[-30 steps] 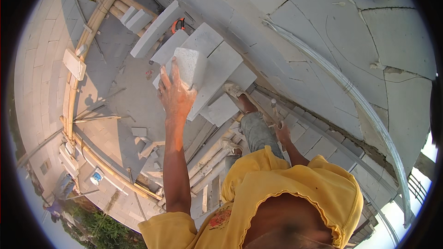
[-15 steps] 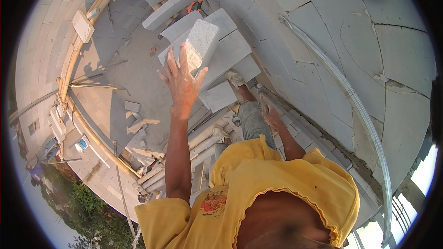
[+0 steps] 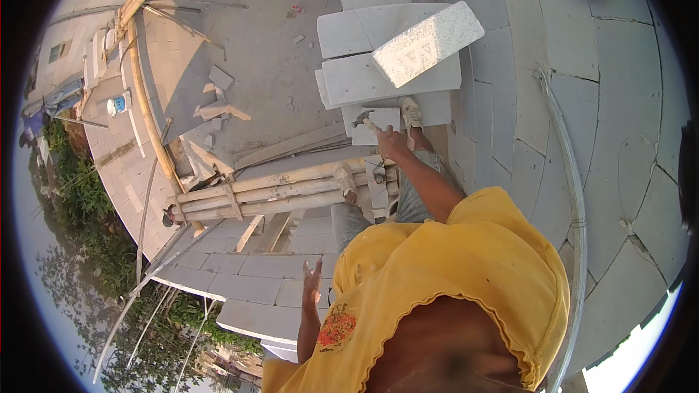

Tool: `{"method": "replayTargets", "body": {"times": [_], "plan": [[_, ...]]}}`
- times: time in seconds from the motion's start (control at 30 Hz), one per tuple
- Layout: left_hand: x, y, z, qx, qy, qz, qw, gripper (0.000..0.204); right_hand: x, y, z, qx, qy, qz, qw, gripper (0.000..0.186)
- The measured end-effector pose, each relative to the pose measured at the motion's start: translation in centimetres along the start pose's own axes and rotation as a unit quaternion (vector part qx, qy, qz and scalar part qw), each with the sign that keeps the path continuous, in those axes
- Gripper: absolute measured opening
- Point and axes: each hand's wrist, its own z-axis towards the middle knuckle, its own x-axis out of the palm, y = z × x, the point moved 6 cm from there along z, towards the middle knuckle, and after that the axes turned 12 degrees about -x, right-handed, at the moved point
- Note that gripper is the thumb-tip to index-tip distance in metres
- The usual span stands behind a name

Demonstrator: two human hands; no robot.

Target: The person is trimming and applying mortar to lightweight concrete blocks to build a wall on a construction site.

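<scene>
A hammer [image 3: 362,118] with a dark metal head is gripped by its handle in my right hand [image 3: 393,143], in front of my legs. My left hand [image 3: 312,282] hangs low at my left side, its fingers apart and nothing in it. Beyond the hammer, a pale rough-faced block [image 3: 429,42] appears over the stack of larger grey-white blocks [image 3: 393,76], tilted across them. Whether it rests on the stack or is in the air, I cannot tell. No hand touches it.
Bamboo poles [image 3: 284,193] tied together run beside my feet. Another bamboo rail [image 3: 145,102] curves along the left. A block wall [image 3: 524,87] rises on the right, with a pale ribbed conduit [image 3: 579,225] along it. Broken block pieces [image 3: 220,78] and a white-and-blue bucket [image 3: 116,106] lie farther left.
My left hand has come away from the pale block and dropped to my side. The block now lies farther right and turned. The hammer has swung forward, and the whole view has turned.
</scene>
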Motion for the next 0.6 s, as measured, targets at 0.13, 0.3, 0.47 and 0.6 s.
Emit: {"method": "replayTargets", "body": {"times": [0.13,0.3,0.47,0.6], "plan": [[4.7,9.5,6.3,-0.102,0.113,-0.114,0.982,0.080,-0.9,2.3,4.8,-0.052,-0.123,-0.020,0.991,0.030],[6.2,8.1,11.1,-0.035,0.140,0.000,0.990,0.078,2.6,-1.2,4.3,0.012,-0.082,-0.168,0.982,0.041],[6.9,2.5,11.7,0.065,0.159,0.110,0.979,0.075,7.2,-5.0,-4.9,0.051,0.074,-0.125,0.988,0.042],[8.7,1.0,11.1,0.136,0.172,0.187,0.958,0.073,5.3,-6.4,-9.9,0.032,0.101,-0.134,0.985,0.043]]}}
